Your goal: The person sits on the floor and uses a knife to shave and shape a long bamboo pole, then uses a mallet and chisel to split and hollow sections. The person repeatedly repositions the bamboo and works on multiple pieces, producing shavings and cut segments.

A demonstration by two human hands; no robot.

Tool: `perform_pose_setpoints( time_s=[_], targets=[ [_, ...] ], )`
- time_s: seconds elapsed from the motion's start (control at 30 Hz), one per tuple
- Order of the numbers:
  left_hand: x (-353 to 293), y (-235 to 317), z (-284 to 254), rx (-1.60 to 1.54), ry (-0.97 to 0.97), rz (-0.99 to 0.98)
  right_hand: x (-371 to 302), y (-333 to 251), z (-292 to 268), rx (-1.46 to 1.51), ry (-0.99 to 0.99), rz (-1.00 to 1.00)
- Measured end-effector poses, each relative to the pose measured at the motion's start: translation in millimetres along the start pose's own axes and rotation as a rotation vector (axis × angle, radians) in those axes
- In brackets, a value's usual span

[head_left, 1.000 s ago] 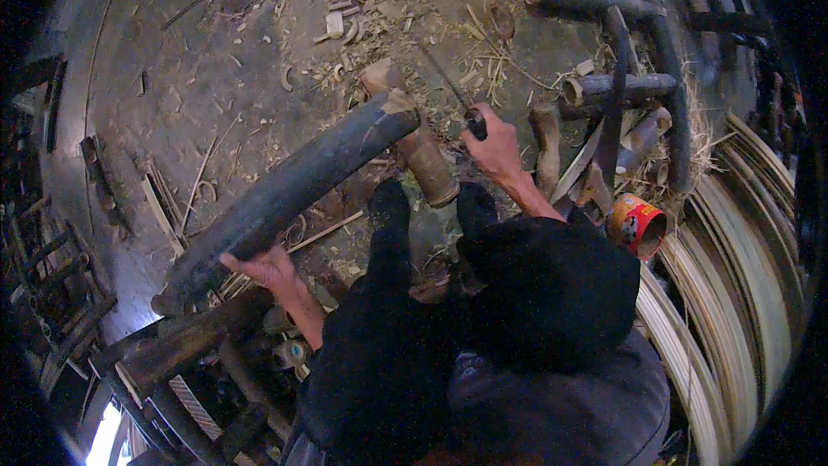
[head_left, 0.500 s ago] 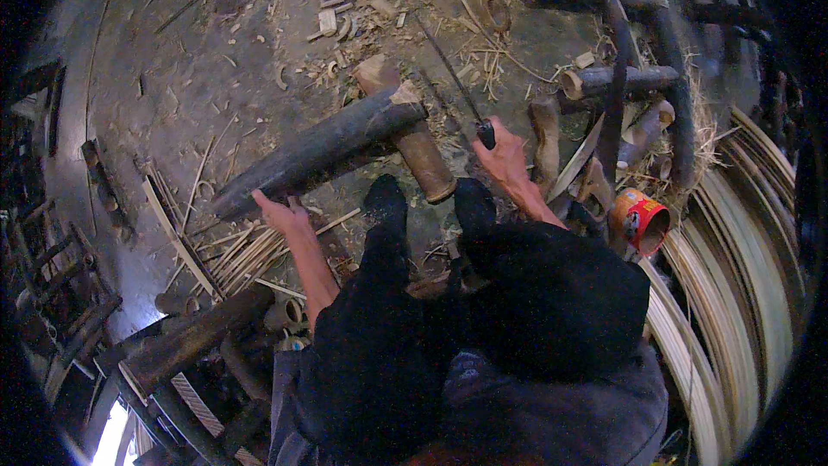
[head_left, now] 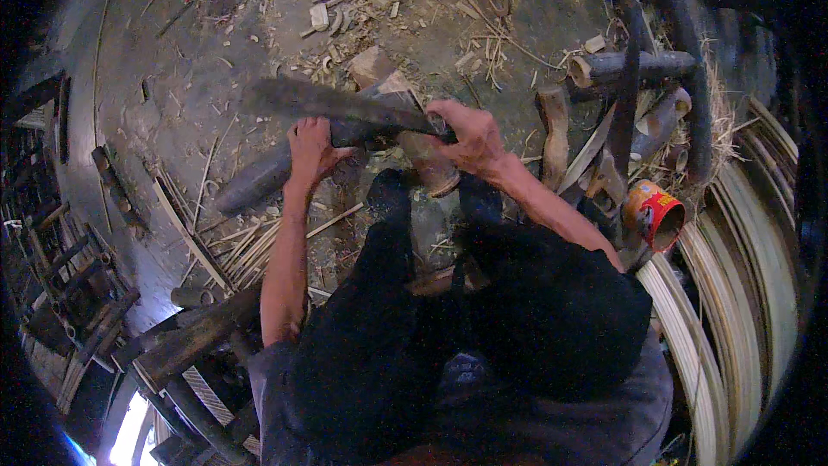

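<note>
A thick, dark bamboo pole [head_left: 259, 179] lies slanting before my feet, across a shorter brown log [head_left: 434, 171]. My left hand [head_left: 312, 151] grips its upper side, with the fingers curled over it. In my right hand [head_left: 473, 136] is the black handle of a machete, closed in the fingers. The machete's broad dark blade [head_left: 332, 103], blurred by motion, points left and lies over the pole in the view, hiding part of it. Whether blade and pole touch, I cannot tell.
Wood chips [head_left: 321, 15] litter the floor ahead. Thin split strips [head_left: 250, 252] lie left of my legs. On the right are cut poles [head_left: 634, 67], a red tin [head_left: 655, 216] and long curved bamboo strips [head_left: 733, 293]. Dark pole pieces [head_left: 190, 345] are stacked at lower left.
My right hand has swung the machete from pointing ahead to lying leftward over the pole. My left hand has moved up along the pole from its lower left end.
</note>
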State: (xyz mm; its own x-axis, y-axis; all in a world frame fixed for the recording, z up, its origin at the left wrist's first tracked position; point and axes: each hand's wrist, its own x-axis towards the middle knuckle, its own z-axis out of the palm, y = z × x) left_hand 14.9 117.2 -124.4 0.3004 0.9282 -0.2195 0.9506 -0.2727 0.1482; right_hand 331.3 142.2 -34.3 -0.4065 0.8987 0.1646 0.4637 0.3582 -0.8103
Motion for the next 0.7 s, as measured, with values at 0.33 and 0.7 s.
perform_pose_setpoints(
  time_s=[0.33, 0.7],
  targets=[
    [10, 32, -34, -0.127, -0.06, -0.159, -20, 60, 4, -0.13, -0.109, 0.366],
    [11, 41, -40, -0.095, -0.063, -0.226, -15, 57, 18, -0.156, -0.085, 0.246]
  ],
)
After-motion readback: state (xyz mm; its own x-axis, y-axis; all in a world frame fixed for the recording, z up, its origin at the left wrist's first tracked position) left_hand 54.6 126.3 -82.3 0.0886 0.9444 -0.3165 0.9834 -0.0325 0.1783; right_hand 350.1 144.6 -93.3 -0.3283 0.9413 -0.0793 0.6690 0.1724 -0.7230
